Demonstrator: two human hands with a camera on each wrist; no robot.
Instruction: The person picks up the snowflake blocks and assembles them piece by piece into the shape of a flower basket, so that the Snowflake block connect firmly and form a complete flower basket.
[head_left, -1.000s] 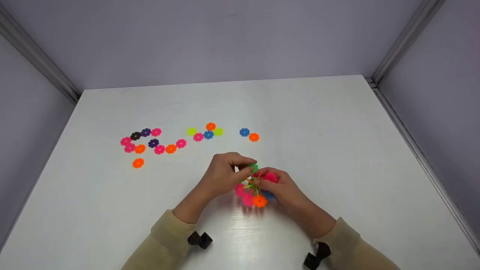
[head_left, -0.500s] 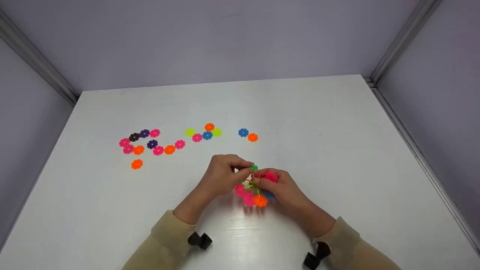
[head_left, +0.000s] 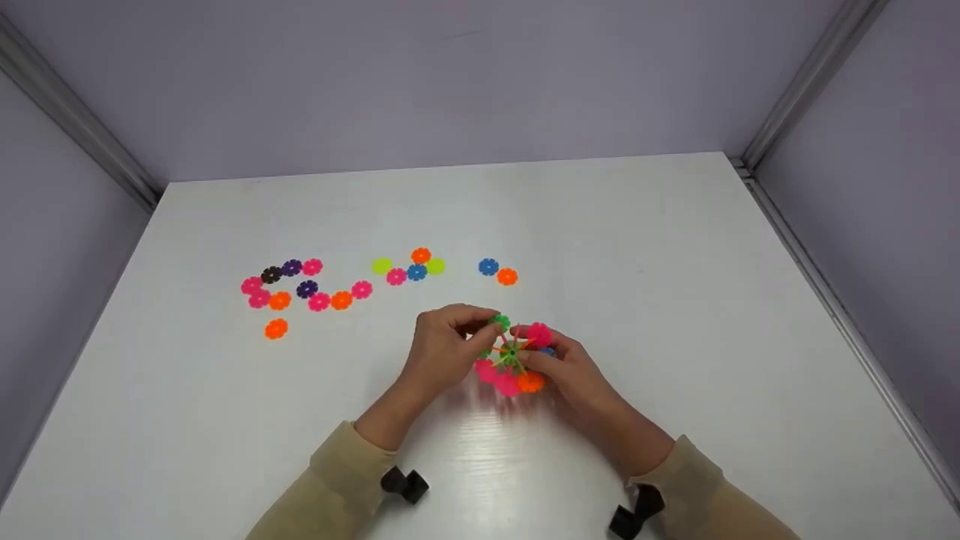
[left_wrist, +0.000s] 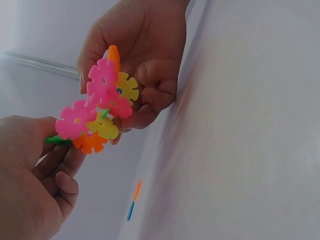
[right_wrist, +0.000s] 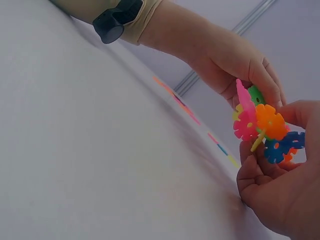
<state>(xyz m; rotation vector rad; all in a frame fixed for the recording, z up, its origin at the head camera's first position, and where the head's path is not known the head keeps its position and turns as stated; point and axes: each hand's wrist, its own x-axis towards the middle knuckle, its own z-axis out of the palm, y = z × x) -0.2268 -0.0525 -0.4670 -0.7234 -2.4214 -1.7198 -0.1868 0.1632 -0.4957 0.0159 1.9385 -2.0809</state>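
Both hands meet over the table around a cluster of interlocking flower-shaped plastic discs (head_left: 508, 385), joined edge to edge about a green middle disc (head_left: 511, 352). Pink, orange, yellow, green and blue pieces make it up. My left hand (head_left: 442, 345) pinches a green disc (head_left: 500, 323) at the cluster's far left side between thumb and fingertips. On the other side, my right hand (head_left: 577, 375) grips the cluster, thumb on top near the middle, fingers beneath. The right wrist view shows a blue disc (right_wrist: 274, 151) and an orange disc (right_wrist: 270, 121) between the hands.
Loose flower discs lie flat on the white table (head_left: 712, 315): a blue disc (head_left: 489, 267) beside an orange one, a small group around a blue disc (head_left: 417, 272), and a longer curved row with a pink disc (head_left: 319, 301). A grey wall (head_left: 465, 90) rises behind.
The cluster has risen slightly and tilted, so its green middle now faces the head camera. The left hand has shifted a little left with the green disc. The loose discs stay put.
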